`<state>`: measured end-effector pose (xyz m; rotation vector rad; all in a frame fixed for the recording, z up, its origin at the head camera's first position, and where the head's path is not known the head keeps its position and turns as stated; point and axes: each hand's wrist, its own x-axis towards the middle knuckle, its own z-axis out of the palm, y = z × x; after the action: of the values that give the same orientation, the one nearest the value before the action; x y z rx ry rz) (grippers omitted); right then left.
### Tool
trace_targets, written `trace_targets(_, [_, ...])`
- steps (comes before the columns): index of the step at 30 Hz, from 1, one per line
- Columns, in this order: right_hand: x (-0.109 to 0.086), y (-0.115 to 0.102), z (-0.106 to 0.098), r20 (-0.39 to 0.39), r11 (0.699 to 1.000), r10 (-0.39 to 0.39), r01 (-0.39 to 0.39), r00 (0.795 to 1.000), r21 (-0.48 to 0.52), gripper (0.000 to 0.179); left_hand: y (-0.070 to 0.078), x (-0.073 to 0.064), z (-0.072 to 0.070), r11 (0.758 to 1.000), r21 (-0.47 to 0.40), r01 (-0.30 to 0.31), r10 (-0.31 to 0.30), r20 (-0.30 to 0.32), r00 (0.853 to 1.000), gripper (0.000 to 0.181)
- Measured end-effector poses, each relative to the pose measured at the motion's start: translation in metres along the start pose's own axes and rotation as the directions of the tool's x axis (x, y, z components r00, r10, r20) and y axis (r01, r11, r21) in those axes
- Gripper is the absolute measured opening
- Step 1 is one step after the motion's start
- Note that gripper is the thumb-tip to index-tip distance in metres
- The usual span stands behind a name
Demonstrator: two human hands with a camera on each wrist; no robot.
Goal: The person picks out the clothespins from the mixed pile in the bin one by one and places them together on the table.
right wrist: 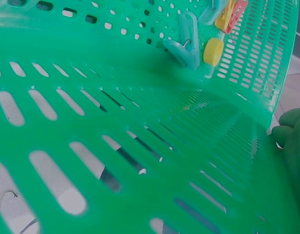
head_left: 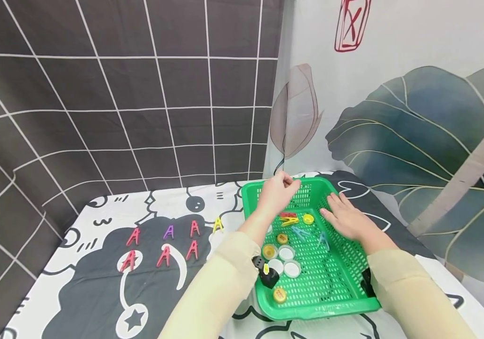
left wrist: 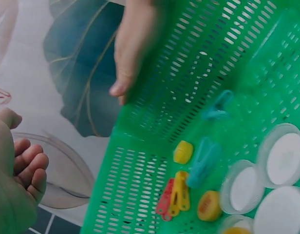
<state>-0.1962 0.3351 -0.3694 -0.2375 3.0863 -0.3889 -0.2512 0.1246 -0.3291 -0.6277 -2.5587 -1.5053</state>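
A green plastic basket [head_left: 322, 310] stands on the cloth. My left hand [head_left: 277, 194] is above its far left part, fingers loosely bent with nothing visible in them; in the left wrist view this hand [left wrist: 23, 163] is beside the basket. On the right rim rests my right hand [head_left: 345, 220], fingers fairly straight. The basket holds a red clothespin [head_left: 287, 214], a yellow clothespin [head_left: 289, 221], light blue clothespins [head_left: 300, 233], a small yellow cap [head_left: 308, 219], orange-yellow caps [head_left: 279, 295] and round whitish lids [head_left: 292, 269].
To the basket's left, several red clothespins [head_left: 130, 260], a purple clothespin [head_left: 169, 231] and a yellow clothespin [head_left: 218, 224] lie spread in two rows on the patterned cloth [head_left: 85, 292]. A dark gridded curtain [head_left: 174, 80] and a leaf-printed sheet [head_left: 420, 108] hang behind.
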Motion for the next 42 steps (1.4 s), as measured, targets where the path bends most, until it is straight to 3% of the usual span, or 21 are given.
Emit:
trace_targets(8, [0.000,0.001,-0.001,0.004,0.999,0.011,-0.011,1.000,0.032,0.071,-0.012,-0.001,0.024,0.988,0.151,-0.005,-0.018,0.148,0.989,0.024])
trace_targets(10, [-0.001,0.002,-0.003,-0.001,0.999,0.012,-0.012,1.000,0.040,0.072,-0.012,0.000,0.026,0.981,0.190,-0.032,-0.006,0.200,0.980,0.025])
trace_targets(12, [-0.002,0.003,-0.005,-0.003,0.999,0.012,-0.012,1.000,0.048,0.073,-0.011,0.002,0.029,0.967,0.240,-0.082,0.013,0.275,0.961,0.027])
trace_targets(14, [-0.003,0.004,-0.006,-0.007,0.999,0.009,-0.009,1.000,0.054,0.074,-0.010,0.002,0.034,0.938,0.304,-0.165,0.041,0.374,0.926,0.030])
trace_targets(17, [-0.003,0.005,-0.006,-0.013,0.998,0.006,-0.005,1.000,0.066,0.074,-0.008,0.002,0.044,0.866,0.391,-0.311,0.082,0.502,0.861,0.035])
trace_targets(21, [-0.003,0.004,-0.005,-0.024,0.996,-0.010,0.012,1.000,0.084,0.073,-0.007,0.000,0.058,0.766,0.459,-0.451,0.090,0.618,0.781,0.045])
trace_targets(25, [-0.003,0.003,-0.005,-0.030,0.994,-0.015,0.018,0.999,0.110,0.072,-0.006,-0.004,0.070,0.677,0.503,-0.537,0.029,0.711,0.703,0.054])
trace_targets(28, [-0.003,0.003,-0.006,-0.026,0.992,-0.009,0.012,1.000,0.128,0.072,-0.006,-0.006,0.077,0.657,0.525,-0.541,-0.051,0.747,0.663,0.060])
trace_targets(32, [-0.003,0.003,-0.006,-0.019,0.990,0.000,0.003,1.000,0.138,0.073,-0.009,-0.007,0.084,0.669,0.541,-0.510,-0.125,0.758,0.640,0.065])
trace_targets(38, [-0.002,0.003,-0.005,-0.013,0.987,0.002,0.000,1.000,0.160,0.071,-0.013,-0.007,0.092,0.696,0.542,-0.471,-0.159,0.756,0.635,0.071])
trace_targets(42, [-0.003,0.002,-0.005,-0.016,0.986,0.006,-0.003,1.000,0.169,0.069,-0.014,-0.008,0.095,0.672,0.556,-0.490,-0.168,0.758,0.630,0.072])
